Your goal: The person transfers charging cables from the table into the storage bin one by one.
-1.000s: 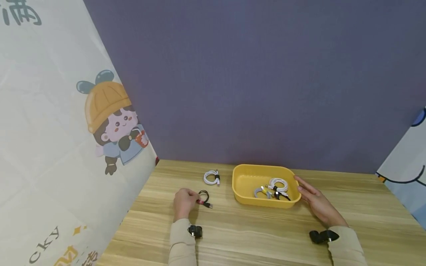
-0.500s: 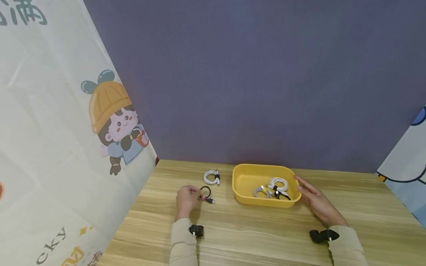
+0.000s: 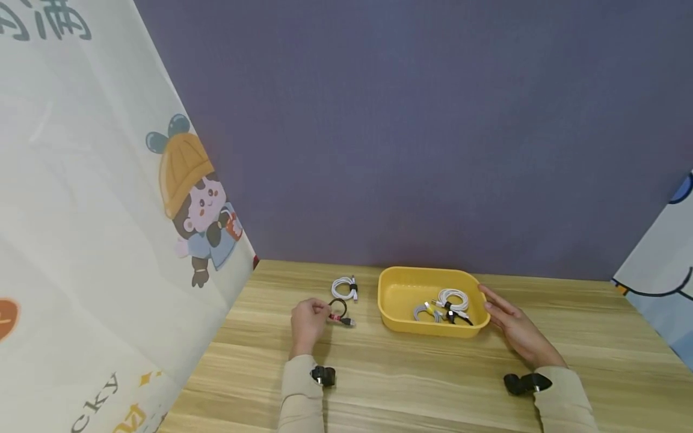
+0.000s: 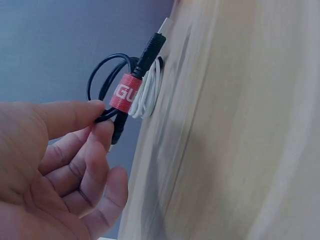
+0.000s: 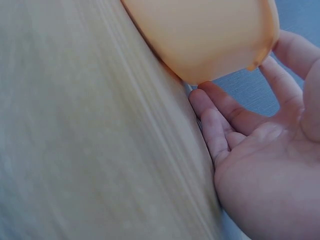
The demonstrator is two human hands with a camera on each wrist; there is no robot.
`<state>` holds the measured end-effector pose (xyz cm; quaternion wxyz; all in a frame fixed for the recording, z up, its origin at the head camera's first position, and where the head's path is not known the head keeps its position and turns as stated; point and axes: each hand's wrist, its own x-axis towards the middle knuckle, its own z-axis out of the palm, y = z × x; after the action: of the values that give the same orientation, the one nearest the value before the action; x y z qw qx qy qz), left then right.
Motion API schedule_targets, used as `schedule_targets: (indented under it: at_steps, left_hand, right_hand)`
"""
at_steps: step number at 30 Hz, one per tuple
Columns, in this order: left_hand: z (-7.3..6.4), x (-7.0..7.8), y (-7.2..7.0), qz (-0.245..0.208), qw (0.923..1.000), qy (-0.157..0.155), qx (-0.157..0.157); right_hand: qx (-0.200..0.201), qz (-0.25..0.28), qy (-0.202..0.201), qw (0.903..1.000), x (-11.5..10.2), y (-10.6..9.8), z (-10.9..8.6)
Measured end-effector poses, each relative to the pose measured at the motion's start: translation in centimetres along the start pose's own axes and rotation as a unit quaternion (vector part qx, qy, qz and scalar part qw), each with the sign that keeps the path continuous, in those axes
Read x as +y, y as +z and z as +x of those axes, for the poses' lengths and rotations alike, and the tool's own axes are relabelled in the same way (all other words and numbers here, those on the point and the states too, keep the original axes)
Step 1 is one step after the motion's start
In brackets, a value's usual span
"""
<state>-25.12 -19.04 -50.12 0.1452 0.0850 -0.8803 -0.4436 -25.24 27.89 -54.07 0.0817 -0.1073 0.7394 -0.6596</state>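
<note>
My left hand (image 3: 307,325) pinches a coiled black USB cable (image 3: 339,306) between thumb and fingertips, above the left part of the table. In the left wrist view, a red strap (image 4: 125,94) with white letters binds the black coil, and its metal plug points up and away. My right hand (image 3: 521,335) is at the right end of a yellow tray (image 3: 395,325), its extended fingers touching the rim and end wall. Inside the tray lie a white coiled cable (image 3: 453,292), a grey one with a yellow tie (image 3: 429,307) and a black-ended piece (image 3: 462,320), partly overlapping.
Another white coiled cable (image 3: 342,280) with a black tie lies on the wooden table (image 3: 411,379), just beyond my left hand. A dark blue-grey panel (image 3: 422,132) rises behind the table. At left hangs a white printed sheet (image 3: 97,198).
My left hand has moved slightly right and away from me, carrying the black cable nearer the white coil on the table. My right hand and the tray stay put.
</note>
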Motion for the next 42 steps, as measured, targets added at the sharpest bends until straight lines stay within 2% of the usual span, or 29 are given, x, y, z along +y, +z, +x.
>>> schedule_targets:
  at_steps: [9,19,34,42]
  left_hand:
    - [0.1,0.5,0.2,-0.037,0.9989,0.017,0.024]
    - [-0.2,1.6,0.6,-0.062,0.9977,0.024,0.015]
    - [-0.2,2.4,1.9,-0.084,0.9957,0.025,0.029]
    - [-0.6,3.2,2.6,-0.09,0.9946,0.042,0.03]
  right_hand:
    - [0.003,0.0,0.009,1.0,-0.2,0.1,-0.2]
    - [0.002,-0.005,0.0,1.0,0.3,-0.2,0.1]
    - [-0.001,0.001,0.01,0.9999,0.9,-0.6,0.4]
    - [-0.004,0.003,-0.001,1.0,1.3,-1.0,0.5]
